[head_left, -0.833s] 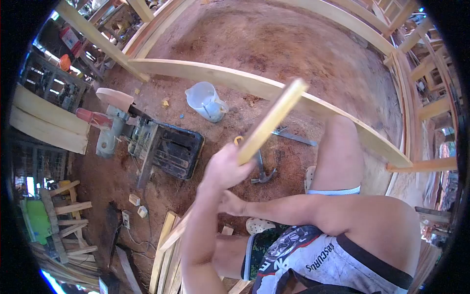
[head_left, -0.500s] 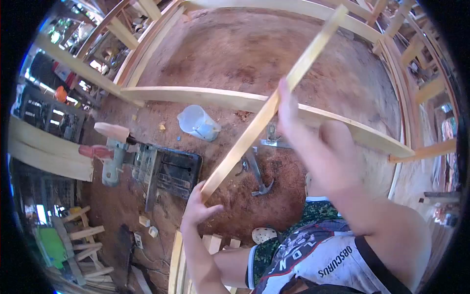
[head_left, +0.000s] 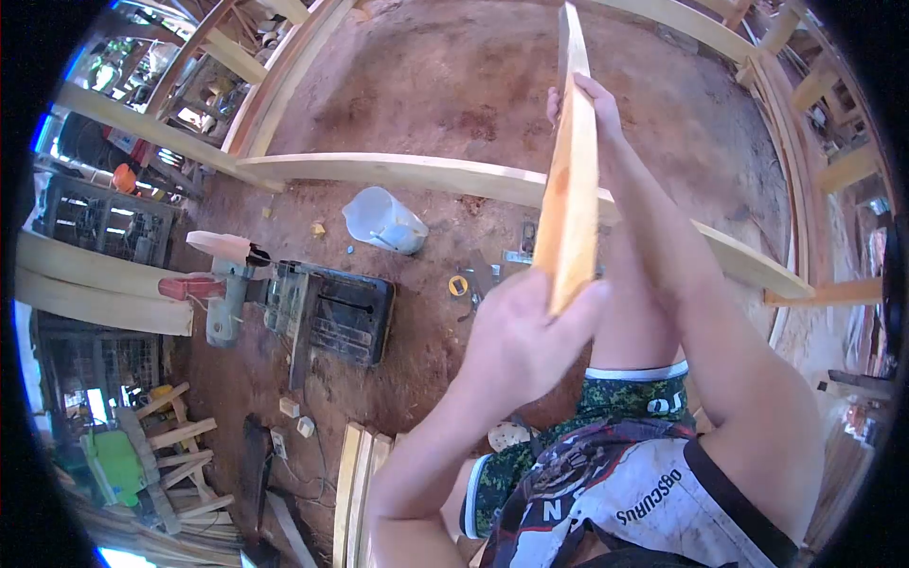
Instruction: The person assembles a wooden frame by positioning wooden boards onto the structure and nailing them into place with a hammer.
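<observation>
"Where is the wooden strip (head_left: 570, 189) sitting?"

"It's slanting up and away, passing in view across the wooden rail (head_left: 379, 170). I can't tell whether the two are touching."

"And the hands?"

"The left hand (head_left: 528, 331) is gripping the near end. The right hand (head_left: 605, 109) is closing its fingers round the strip farther out."

"What are you worrying about?"

"Mostly leverage: if the right hand were slipping, the far end could be dropping and knocking the rail. A wide leftward swing could be clipping the plastic pitcher (head_left: 386, 222) and tipping it. Rough edges could be leaving splinters, since both hands are working bare."

"What is the pitcher holding?"

"Something is showing faintly inside, towards the bottom, but I can't tell what. The pitcher is resting on the dirt floor (head_left: 417, 379), just on the near side of the rail."
</observation>
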Motion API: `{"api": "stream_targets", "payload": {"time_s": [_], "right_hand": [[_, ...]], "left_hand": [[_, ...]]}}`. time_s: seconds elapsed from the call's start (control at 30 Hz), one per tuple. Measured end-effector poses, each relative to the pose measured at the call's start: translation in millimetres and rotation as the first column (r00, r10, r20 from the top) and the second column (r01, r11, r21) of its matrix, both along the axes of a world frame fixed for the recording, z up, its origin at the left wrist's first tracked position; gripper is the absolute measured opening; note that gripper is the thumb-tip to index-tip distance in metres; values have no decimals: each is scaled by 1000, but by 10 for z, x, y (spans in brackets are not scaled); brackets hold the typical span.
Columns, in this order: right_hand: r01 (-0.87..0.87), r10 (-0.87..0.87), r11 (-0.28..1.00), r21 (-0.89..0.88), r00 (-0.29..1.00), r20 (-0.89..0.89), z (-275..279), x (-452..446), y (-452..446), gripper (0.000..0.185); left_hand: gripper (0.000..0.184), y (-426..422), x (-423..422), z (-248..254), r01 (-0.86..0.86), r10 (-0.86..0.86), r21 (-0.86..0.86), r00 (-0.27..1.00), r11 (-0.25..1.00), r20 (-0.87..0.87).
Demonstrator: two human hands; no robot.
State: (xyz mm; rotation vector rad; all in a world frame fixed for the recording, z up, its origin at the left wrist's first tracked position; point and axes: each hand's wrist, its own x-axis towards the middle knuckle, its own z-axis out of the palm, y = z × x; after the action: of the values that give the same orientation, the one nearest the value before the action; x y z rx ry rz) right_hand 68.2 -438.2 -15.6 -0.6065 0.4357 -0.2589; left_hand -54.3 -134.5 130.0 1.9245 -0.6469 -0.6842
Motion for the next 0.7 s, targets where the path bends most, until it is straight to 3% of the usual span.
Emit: {"api": "stream_targets", "payload": {"time_s": [0.03, 0.1, 0.13, 0.2, 0.33, 0.4, 0.6, 0.7], "right_hand": [[-36, 27, 993, 111, 996, 79, -23, 2, -92, 42], [-159, 71, 906, 392, 970, 231, -3, -19, -199, 40], [-169, 60, 885, 434, 965, 253, 10, -39, -213, 40], [-121, 19, 897, 425, 971, 237, -21, -130, -182, 41], [-48, -31, 925, 376, 979, 203, -58, -199, -135, 41], [-17, -55, 932, 362, 981, 187, -103, -224, -138, 41], [43, -98, 945, 324, 983, 155, -104, -266, -150, 41], [67, -116, 947, 313, 983, 140, -101, -260, -163, 42]], "left_hand": [[41, -163, -2, 97, -2, 2, -2, 1000, 1000, 0], [56, -399, -15, 235, -72, 6, 192, 946, 979, 324], [56, -482, 24, 292, -78, 12, 191, 945, 978, 328], [68, -611, 79, 375, -92, 37, 129, 927, 987, 374], [69, -756, 98, 496, -104, 46, 111, 899, 988, 436], [72, -847, 22, 461, -67, 69, -20, 883, 998, 465], [72, -971, -57, 542, -13, -41, 114, 888, 993, 458], [72, -980, -74, 533, -10, -30, 83, 883, 997, 467]]}}
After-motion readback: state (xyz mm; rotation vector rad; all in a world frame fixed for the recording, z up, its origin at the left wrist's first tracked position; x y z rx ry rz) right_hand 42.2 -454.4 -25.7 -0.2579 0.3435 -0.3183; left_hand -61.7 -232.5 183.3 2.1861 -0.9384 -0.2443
